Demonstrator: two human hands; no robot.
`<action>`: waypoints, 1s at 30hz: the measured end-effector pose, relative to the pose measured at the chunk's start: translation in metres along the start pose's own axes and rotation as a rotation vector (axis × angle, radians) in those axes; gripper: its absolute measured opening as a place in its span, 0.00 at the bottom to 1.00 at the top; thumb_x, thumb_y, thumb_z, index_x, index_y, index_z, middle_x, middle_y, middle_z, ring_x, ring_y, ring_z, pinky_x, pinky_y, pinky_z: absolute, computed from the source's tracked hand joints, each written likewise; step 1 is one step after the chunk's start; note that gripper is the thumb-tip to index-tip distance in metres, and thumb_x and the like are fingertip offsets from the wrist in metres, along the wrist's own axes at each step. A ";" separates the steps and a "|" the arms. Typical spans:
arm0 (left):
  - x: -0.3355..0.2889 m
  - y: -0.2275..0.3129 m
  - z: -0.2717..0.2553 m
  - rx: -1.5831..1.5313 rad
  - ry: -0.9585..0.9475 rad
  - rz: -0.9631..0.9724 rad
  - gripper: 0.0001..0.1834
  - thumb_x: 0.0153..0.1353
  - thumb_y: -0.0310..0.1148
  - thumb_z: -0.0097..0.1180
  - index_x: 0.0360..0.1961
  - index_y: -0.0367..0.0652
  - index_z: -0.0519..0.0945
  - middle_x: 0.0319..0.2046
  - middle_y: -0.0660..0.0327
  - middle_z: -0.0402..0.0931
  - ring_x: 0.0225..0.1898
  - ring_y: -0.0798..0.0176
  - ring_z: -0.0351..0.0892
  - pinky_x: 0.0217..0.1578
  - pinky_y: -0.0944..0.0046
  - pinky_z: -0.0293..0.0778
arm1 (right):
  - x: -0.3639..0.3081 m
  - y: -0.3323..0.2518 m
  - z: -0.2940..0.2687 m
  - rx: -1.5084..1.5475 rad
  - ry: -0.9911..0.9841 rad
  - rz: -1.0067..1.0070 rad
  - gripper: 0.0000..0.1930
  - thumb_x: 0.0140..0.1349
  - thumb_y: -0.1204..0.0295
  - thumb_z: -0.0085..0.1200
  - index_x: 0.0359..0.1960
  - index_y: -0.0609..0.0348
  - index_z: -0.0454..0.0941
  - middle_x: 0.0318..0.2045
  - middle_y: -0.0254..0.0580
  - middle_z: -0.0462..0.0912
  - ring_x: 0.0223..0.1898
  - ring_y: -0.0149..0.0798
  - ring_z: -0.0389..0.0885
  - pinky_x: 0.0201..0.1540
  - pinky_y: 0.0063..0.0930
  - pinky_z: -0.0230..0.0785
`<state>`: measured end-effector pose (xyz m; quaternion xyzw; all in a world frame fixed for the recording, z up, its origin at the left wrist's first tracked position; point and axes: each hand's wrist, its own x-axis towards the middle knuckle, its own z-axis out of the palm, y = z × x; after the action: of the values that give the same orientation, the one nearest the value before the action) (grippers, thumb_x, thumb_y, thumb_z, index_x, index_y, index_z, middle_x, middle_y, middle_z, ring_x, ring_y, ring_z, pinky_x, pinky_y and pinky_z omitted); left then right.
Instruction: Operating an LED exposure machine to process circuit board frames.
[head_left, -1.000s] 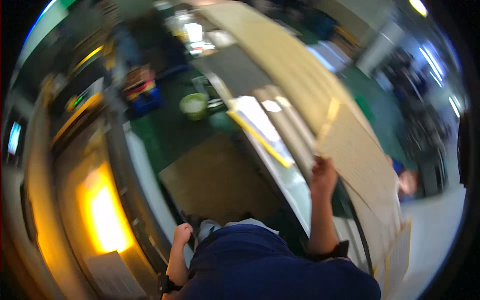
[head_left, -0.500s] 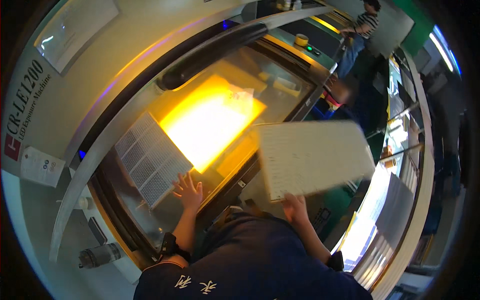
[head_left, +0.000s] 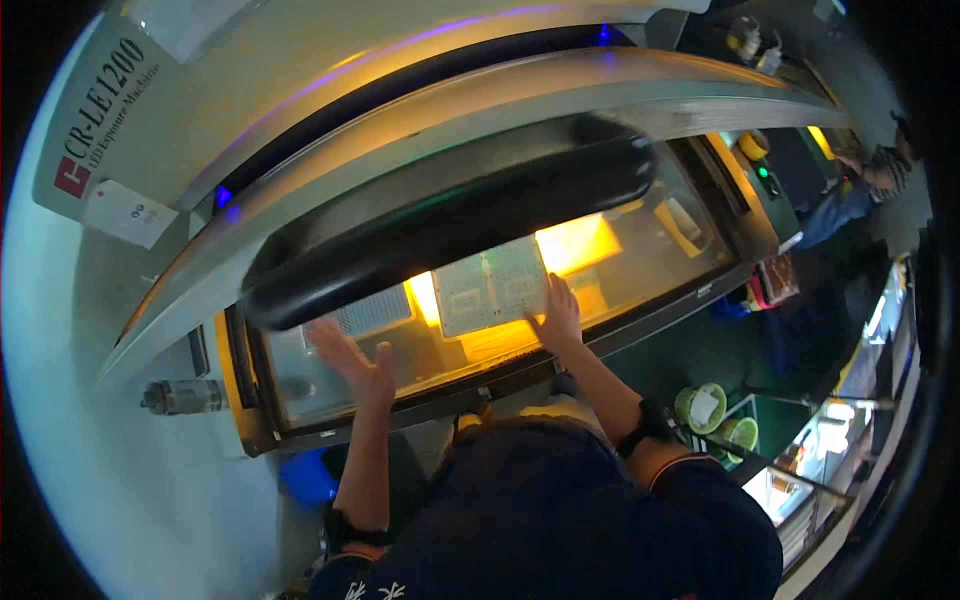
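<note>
A flat pale grey-green panel with fine rows of marks lies on the glowing glass bed of the machine. My right hand rests at the panel's right edge, its fingers stretched out and its thumb spread toward the near corner. To the left, a second panel with a dense dotted pattern lies on the glass, partly covered by the black padded bar above. Over its near left end is my left hand, open, with fingers spread and somewhat blurred.
A thick black bar on the curved lid hangs over the bed's far side. Green baskets stand low on the right. A yellow roll sits on the machine's right end. Another person works at the far right.
The panel that my right hand held up at the right now lies on the lit glass. My view has turned rightward, and the black bar appears much nearer, across the bed.
</note>
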<state>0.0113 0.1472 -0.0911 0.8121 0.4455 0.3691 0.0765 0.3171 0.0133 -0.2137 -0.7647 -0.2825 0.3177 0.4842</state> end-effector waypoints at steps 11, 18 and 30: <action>0.160 0.252 -0.135 0.182 0.353 0.309 0.13 0.43 0.31 0.69 0.31 0.42 0.80 0.28 0.60 0.78 0.32 0.56 0.77 0.38 0.62 0.71 | -0.008 -0.017 0.046 -1.060 -0.476 -0.534 0.35 0.68 0.43 0.36 0.74 0.39 0.47 0.75 0.41 0.44 0.75 0.46 0.42 0.72 0.58 0.34; 0.082 0.250 -0.113 0.310 0.052 0.276 0.15 0.32 0.28 0.67 0.26 0.46 0.78 0.23 0.58 0.73 0.26 0.51 0.75 0.29 0.57 0.71 | -0.003 -0.007 0.042 -1.036 -0.398 -0.583 0.36 0.68 0.42 0.35 0.74 0.39 0.48 0.75 0.40 0.46 0.75 0.45 0.42 0.73 0.57 0.29; -0.150 0.148 0.078 0.444 -1.342 0.018 0.18 0.57 0.50 0.58 0.33 0.46 0.85 0.31 0.51 0.84 0.36 0.48 0.84 0.37 0.52 0.80 | -0.118 0.057 -0.243 -0.781 -0.833 -0.417 0.19 0.61 0.67 0.55 0.55 0.51 0.77 0.55 0.44 0.78 0.61 0.49 0.71 0.65 0.44 0.60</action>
<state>0.1124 -0.0415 -0.1601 0.8644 0.3600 -0.3102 0.1641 0.4329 -0.2314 -0.1611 -0.6256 -0.6879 0.3616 0.0685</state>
